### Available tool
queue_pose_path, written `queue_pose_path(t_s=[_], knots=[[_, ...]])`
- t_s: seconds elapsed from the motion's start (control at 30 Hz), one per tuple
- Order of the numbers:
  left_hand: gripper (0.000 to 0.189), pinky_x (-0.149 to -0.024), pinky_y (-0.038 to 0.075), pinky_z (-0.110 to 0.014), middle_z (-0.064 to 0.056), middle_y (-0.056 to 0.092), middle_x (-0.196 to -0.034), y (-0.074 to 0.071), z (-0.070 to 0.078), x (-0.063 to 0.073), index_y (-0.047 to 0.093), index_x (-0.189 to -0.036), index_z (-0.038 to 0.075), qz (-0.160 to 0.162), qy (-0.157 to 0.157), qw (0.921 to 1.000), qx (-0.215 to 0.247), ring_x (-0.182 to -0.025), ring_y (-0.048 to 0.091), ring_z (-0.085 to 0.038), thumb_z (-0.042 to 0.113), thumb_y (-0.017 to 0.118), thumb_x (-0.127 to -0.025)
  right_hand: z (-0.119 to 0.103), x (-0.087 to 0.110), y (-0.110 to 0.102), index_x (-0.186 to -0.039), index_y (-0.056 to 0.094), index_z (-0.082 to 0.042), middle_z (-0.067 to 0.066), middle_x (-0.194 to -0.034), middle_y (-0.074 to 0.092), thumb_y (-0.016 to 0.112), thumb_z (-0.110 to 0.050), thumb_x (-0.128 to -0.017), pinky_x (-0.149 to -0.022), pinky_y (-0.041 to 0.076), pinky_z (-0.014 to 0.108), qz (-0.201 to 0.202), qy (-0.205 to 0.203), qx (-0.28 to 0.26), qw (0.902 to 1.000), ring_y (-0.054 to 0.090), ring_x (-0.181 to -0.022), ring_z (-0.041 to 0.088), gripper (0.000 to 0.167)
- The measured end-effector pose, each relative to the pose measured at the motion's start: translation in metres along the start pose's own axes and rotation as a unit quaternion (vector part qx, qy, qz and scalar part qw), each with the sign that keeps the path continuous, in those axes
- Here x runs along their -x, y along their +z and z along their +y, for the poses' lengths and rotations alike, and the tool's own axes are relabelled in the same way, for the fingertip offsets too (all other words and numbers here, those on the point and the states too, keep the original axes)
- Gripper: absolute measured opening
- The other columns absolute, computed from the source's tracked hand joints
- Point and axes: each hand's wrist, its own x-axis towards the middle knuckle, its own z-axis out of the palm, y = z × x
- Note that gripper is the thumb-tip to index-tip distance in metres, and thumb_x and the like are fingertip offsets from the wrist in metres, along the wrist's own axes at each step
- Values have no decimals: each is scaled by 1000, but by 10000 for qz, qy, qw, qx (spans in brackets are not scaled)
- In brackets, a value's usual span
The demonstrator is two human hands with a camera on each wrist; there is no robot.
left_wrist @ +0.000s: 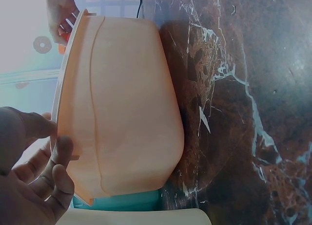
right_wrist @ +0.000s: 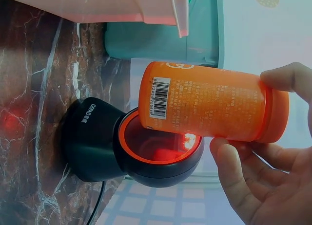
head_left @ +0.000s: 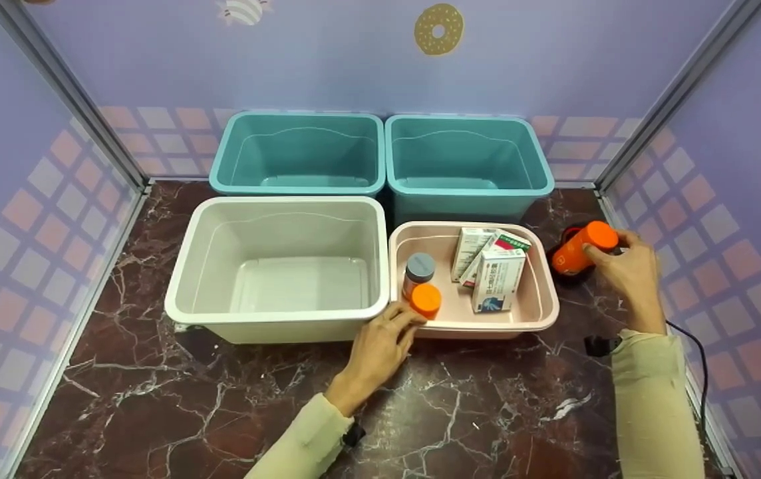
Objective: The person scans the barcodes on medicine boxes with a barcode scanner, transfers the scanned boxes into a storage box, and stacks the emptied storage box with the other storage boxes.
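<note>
My right hand (head_left: 630,273) pinches an orange bottle (right_wrist: 204,105) near its capped end, at the far right. The bottle tilts over the red-lit window of a black barcode scanner (right_wrist: 92,137), its printed barcode showing in the right wrist view. My left hand (head_left: 384,339) grips the front left rim of a pink bin (left_wrist: 131,108), thumb and fingers on either side of the edge. Inside that bin stand a grey-capped bottle (head_left: 420,267), an orange-capped bottle (head_left: 426,299) and several medicine boxes (head_left: 498,283).
A white bin (head_left: 274,322) adjoins the pink one on the left. Behind them two teal bins, one left (head_left: 301,191) and one right (head_left: 467,203), stand along the back wall. A black cable (head_left: 704,372) runs along the right wall. The marbled tabletop (head_left: 221,412) spreads out in front.
</note>
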Motion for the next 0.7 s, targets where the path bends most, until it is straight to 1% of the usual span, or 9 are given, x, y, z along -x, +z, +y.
queue_pose_path(t_s=[0.1, 0.17, 0.33, 0.4, 0.47, 0.6, 0.7], knots=[[15, -71, 60, -31, 7, 65, -110, 1, -1, 0, 73, -107, 23, 61, 52, 10000, -40, -88, 69, -16, 17, 67, -95, -2, 0, -1, -137, 55, 4, 29, -130, 60, 68, -42, -88, -100, 42, 52, 54, -37, -3, 10000, 55, -116, 45, 68], [14, -70, 60, -32, 8, 65, -110, 1, -1, 0, 73, -107, 24, 84, 66, 9999, -54, -88, 69, -16, 18, 67, -96, -3, -1, -1, -137, 54, 3, 29, -131, 60, 68, -42, -88, -101, 43, 53, 70, -51, -9, 10000, 56, -117, 45, 68], [14, -71, 60, -32, 7, 65, -110, 1, -1, 0, 73, -107, 24, 86, 79, 9999, -74, -88, 69, -16, 18, 67, -96, -9, 0, -3, -139, 54, 2, 28, -133, 59, 67, -43, -88, -103, 43, 55, 64, -46, 4, 10000, 55, -119, 45, 69], [14, -70, 60, -32, 7, 65, -111, 0, -1, 0, 73, -107, 24, 77, 92, 9999, -108, -88, 69, -17, 18, 67, -96, -12, 1, -4, -139, 53, 1, 28, -133, 59, 67, -43, -88, -101, 43, 54, 66, -61, -34, 10000, 56, -116, 45, 69], [14, -70, 60, -32, 6, 65, -112, 0, 0, 0, 73, -107, 24, 57, 93, 9999, -119, -88, 70, -17, 18, 67, -96, -15, 1, -4, -139, 53, 1, 27, -132, 60, 67, -44, -88, -99, 44, 52, 71, -84, -39, 9999, 57, -113, 43, 69], [14, -71, 60, -31, 6, 65, -112, 0, 0, 0, 73, -108, 23, 0, 50, 9999, -93, -87, 69, -17, 18, 66, -96, -22, 0, -5, -139, 53, -1, 25, -130, 61, 67, -45, -89, -92, 44, 41, 49, -121, -67, 9999, 57, -108, 37, 69], [14, -71, 60, -31, 6, 65, -111, 0, 0, -1, 73, -107, 23, -23, 23, 10000, -75, -87, 69, -17, 18, 66, -96, -27, -1, -6, -138, 54, -2, 24, -129, 62, 68, -45, -88, -91, 44, 39, 76, -179, -81, 9998, 57, -107, 35, 68]])
